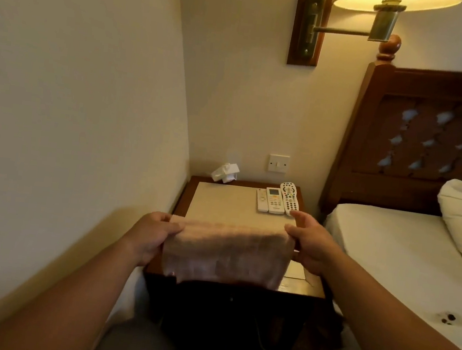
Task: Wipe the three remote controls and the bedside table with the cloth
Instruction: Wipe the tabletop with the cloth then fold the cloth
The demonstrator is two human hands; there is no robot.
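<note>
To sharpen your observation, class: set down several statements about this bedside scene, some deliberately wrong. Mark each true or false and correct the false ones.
1. The left hand and the right hand both hold the cloth. True.
2. The three remote controls lie on the bed. False: they lie side by side on the bedside table, at its far right.
3. The wall lamp is lit. True.
4. The tissue box sits at the table's near edge. False: it sits at the far left corner.
</note>
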